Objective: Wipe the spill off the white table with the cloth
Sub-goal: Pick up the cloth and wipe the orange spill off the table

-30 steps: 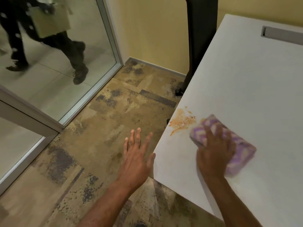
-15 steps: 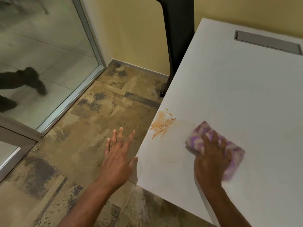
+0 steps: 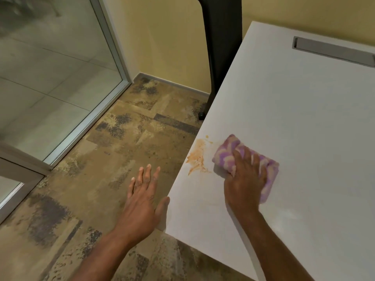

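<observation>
Spill (image 3: 197, 157): orange-brown smear on the white table (image 3: 304, 128), right at its floor-side edge; it serves below as the reference landmark. Streaks and a few small drops show at its far end. It appears unwiped.
Cloth (image 3: 229, 148): folded purple-and-cream pad, lying flat on the table just beside the spill, on the side away from the edge. A narrow strip of bare white shows between them, so cloth and spill are apart. Folding likely gives a thick, firm pad to press on.
Right hand (image 3: 245, 177): palm down on the cloth, fingers (image 3: 240, 159) spread and curled over its nearer portion, pressing and gripping it to the surface. Placed so, it can push the pad sideways into the spill.
Left hand (image 3: 142, 197): off the table, over the patterned floor (image 3: 113, 159), nearer the person than the spill. Flat, fingers extended, holding nothing; thumb close to the table edge, contact not determinable. Judged to be a balancing or bracing posture.
Stage: wiping stroke judged about to reach the spill.
Risk: the spill sits at the very edge, so a stroke toward the edge could carry residue onto the floor.
</observation>
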